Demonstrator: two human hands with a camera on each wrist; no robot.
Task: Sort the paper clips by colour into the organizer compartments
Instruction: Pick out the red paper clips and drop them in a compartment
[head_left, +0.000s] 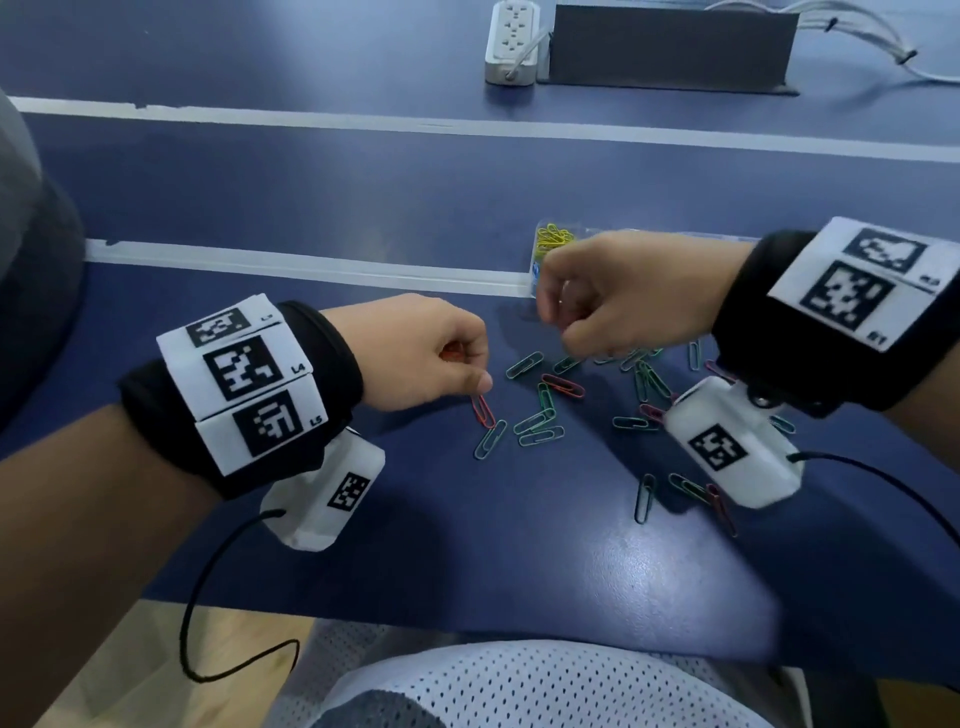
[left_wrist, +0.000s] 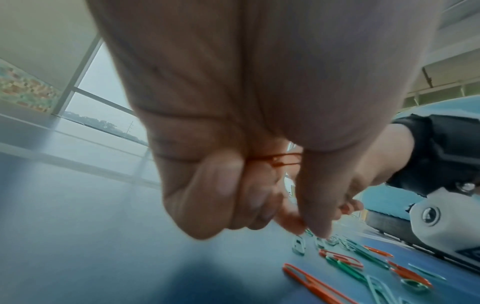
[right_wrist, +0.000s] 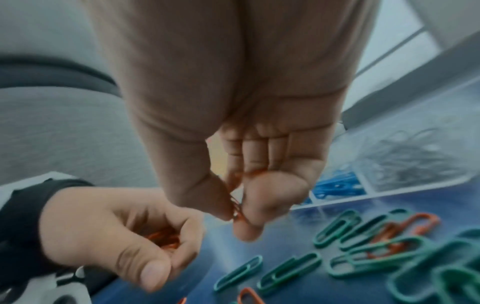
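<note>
A white plastic power strip lies at the far side of the dark blue table, just beside a long grey upright box. Pale cables, perhaps bundled with ties, trail off at its right end.

1. The clear plastic compartment organizer is mostly hidden behind the right hand.
2. Orange wire paper clips in the left hand are blurred; their number cannot be told.
3. Grey clips blur together.
</note>
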